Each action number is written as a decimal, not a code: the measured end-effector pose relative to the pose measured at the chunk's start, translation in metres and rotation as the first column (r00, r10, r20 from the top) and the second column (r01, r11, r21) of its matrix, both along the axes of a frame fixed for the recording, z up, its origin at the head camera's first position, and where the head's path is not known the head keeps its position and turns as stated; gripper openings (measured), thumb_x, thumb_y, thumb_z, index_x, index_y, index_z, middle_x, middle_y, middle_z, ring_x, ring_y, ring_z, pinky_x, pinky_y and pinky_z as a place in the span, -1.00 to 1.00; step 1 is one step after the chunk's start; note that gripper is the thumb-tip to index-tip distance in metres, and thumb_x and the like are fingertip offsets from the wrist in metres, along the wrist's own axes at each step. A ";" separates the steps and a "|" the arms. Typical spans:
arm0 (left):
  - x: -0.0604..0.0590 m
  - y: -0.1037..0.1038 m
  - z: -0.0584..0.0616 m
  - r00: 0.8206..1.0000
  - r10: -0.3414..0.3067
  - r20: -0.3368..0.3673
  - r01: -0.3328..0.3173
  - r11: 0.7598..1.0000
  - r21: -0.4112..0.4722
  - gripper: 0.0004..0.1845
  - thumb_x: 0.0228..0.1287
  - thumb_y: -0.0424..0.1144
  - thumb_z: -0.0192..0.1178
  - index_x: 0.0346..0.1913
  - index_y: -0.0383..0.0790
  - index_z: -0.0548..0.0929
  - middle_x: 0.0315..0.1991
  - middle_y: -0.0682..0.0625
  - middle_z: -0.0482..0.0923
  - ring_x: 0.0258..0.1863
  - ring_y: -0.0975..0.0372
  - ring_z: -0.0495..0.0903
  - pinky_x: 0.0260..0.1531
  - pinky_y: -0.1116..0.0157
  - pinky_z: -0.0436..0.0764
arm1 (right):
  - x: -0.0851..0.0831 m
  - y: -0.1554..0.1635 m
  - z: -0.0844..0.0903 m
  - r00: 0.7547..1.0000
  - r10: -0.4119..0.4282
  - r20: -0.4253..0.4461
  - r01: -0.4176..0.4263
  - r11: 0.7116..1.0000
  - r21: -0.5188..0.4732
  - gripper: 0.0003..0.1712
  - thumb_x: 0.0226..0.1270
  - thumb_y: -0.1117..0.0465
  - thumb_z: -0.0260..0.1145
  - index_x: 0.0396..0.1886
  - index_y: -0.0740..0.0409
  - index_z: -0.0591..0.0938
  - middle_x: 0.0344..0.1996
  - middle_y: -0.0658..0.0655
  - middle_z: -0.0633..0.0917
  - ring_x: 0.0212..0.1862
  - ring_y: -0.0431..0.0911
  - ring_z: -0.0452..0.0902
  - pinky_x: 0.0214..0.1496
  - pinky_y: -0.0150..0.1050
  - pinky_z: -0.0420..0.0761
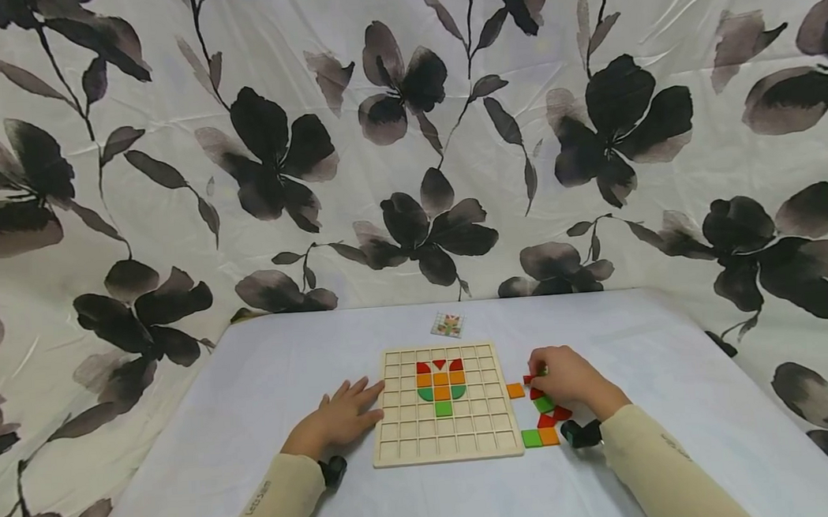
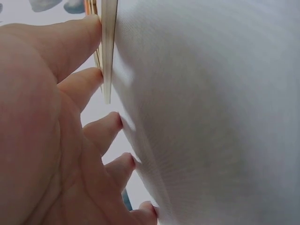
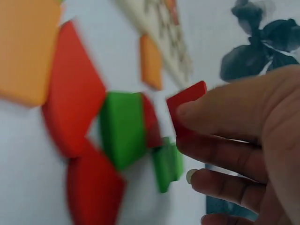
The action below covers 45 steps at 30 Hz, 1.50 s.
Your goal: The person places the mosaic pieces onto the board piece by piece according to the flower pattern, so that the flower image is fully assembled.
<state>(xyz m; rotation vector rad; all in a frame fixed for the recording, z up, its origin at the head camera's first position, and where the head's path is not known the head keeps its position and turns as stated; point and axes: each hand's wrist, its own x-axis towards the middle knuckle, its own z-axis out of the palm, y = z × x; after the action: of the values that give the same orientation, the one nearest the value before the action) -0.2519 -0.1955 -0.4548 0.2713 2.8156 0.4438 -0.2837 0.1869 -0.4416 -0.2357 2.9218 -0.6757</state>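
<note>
A wooden grid board [image 1: 447, 446] lies on the white table, with a flower of red, orange and green tiles [image 1: 441, 383] set in its upper cells. My left hand [image 1: 344, 415] rests flat at the board's left edge [image 2: 108, 51], its straight fingertips [image 2: 93, 77] touching the rim. My right hand [image 1: 567, 376] sits over the loose tiles to the right of the board. In the right wrist view its thumb and fingers [image 3: 220, 117] pinch a red tile [image 3: 185, 105] just above a green tile [image 3: 123, 127].
Loose tiles lie right of the board: an orange one [image 1: 515, 391], a green and orange pair [image 1: 540, 437], red pieces [image 1: 553, 417]. A small pattern card [image 1: 448, 324] lies beyond the board. A flowered cloth hangs behind the table [image 1: 250, 379].
</note>
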 end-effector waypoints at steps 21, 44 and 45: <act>-0.002 0.001 -0.004 1.000 0.006 0.004 -0.006 1.000 0.001 -0.35 0.40 0.13 0.04 0.48 0.10 0.22 0.53 -0.13 0.08 0.52 -0.21 -0.06 0.36 -0.36 -0.09 | 0.011 -0.087 -0.002 0.924 0.375 -0.075 -0.382 0.913 -0.142 -0.87 0.32 0.27 0.27 -0.36 0.01 0.73 -0.37 -0.08 0.70 -0.28 -0.16 0.47 -0.14 -0.21 0.53; -0.004 0.000 -0.006 1.000 0.008 0.000 -0.008 1.000 0.006 -0.36 0.40 0.12 0.04 0.48 0.09 0.23 0.53 -0.13 0.07 0.52 -0.21 -0.07 0.36 -0.36 -0.09 | 0.016 -0.066 -0.007 0.894 0.400 -0.201 -0.416 0.909 -0.040 -0.83 0.34 0.23 0.29 -0.14 -0.02 0.74 -0.24 -0.08 0.65 -0.24 -0.22 0.49 -0.14 -0.28 0.55; -0.004 0.000 -0.005 1.000 0.007 -0.001 -0.007 1.000 0.005 -0.36 0.40 0.12 0.04 0.48 0.09 0.23 0.53 -0.13 0.07 0.52 -0.21 -0.07 0.36 -0.36 -0.09 | 0.015 -0.061 -0.004 0.904 0.381 -0.196 -0.395 0.918 -0.037 -0.83 0.34 0.24 0.29 -0.15 -0.01 0.75 -0.25 -0.07 0.65 -0.25 -0.22 0.48 -0.15 -0.27 0.54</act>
<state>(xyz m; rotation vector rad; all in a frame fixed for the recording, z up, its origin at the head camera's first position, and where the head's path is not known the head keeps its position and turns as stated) -0.2557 -0.1957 -0.4602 0.2628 2.8172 0.4523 -0.2690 0.1260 -0.4460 -0.9090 2.8815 -0.7304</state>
